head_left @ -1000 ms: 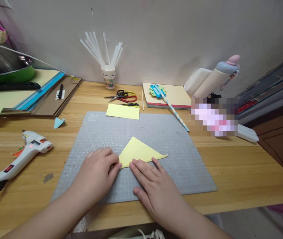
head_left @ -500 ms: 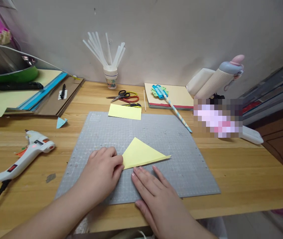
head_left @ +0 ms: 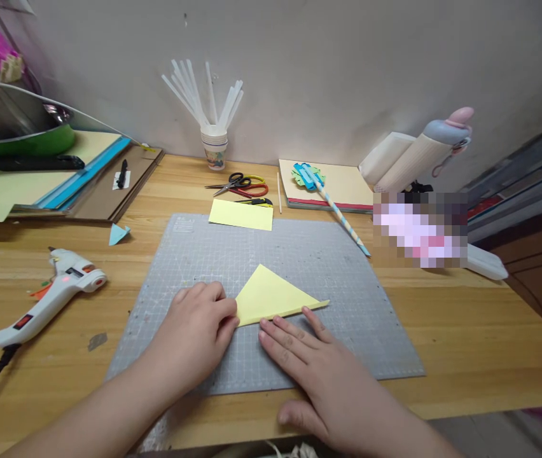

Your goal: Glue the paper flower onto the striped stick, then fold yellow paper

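Observation:
A yellow paper sheet (head_left: 273,296), partly rolled along its near edge into a narrow tube, lies on the grey cutting mat (head_left: 338,267). My left hand (head_left: 207,327) is closed on the left end of the paper, pinching it between thumb and curled fingers. My right hand (head_left: 306,359) lies flat with its fingers spread, the fingertips touching the rolled near edge. A second yellow paper strip (head_left: 241,215) rests at the mat's far edge, partly over a box cutter (head_left: 262,201).
Behind the mat are scissors (head_left: 233,183), a cup of white straws (head_left: 215,152) and a thin stick (head_left: 279,193). A glue gun (head_left: 56,296) lies left, near a blue paper scrap (head_left: 118,234). A striped paper stick with a flower (head_left: 342,219) leans across a pad at the right.
My right hand has shifted slightly right and forward, spreading its fingers along the rolled edge, with the thumb farther out. My left hand keeps its pinch on the paper.

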A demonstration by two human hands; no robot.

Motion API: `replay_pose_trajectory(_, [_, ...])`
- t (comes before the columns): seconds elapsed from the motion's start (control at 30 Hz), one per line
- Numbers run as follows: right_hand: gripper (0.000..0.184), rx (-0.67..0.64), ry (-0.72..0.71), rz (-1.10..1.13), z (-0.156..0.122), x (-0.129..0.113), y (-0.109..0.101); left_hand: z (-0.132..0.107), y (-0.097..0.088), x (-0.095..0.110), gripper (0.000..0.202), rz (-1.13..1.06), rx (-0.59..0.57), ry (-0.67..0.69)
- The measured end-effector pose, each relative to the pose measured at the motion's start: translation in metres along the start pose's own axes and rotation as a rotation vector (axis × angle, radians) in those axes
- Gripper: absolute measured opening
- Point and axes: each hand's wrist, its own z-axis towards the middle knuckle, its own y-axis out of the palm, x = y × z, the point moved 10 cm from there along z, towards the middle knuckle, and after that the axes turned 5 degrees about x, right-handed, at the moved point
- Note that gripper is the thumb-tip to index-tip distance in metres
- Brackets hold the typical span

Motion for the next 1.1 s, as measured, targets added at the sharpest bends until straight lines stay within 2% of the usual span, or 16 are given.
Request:
replay_pose_trajectory(0.23, [0.075, -0.031, -0.046, 0.003, -0.003, 0.014, -0.001, 0.001, 0.001, -0.001, 0.023, -0.025, -0.021, 0.005])
replay_pose_trajectory(0.37, [0.072, 0.0, -0.055, 0.005, 0.0, 0.015, -0.004, 0.003, 0.0, -0.001, 0.022, -0.041, -0.034, 0.022])
replay_pose_trajectory(0.63, [0.063, 0.008, -0.005, -0.01, 0.002, 0.018, -0.001, 0.005, 0.0, -0.002, 0.021, -0.059, -0.024, 0.027])
replay_pose_trajectory(0.77, [0.059, 0.028, 0.024, -0.06, 0.003, 0.016, 0.001, 0.002, 0.0, -0.007, 0.023, -0.064, -0.028, -0.021])
replay_pose_trajectory(0.9, [0.057, 0.104, 0.028, -0.113, 0.006, 0.01, -0.001, -0.007, -0.003, -0.019, 0.023, -0.033, -0.012, -0.097])
replay_pose_trajectory(1.1, [0.059, 0.156, 0.056, -0.116, 0.017, 0.002, -0.002, -0.017, -0.002, -0.027, 0.024, 0.032, 0.016, -0.129])
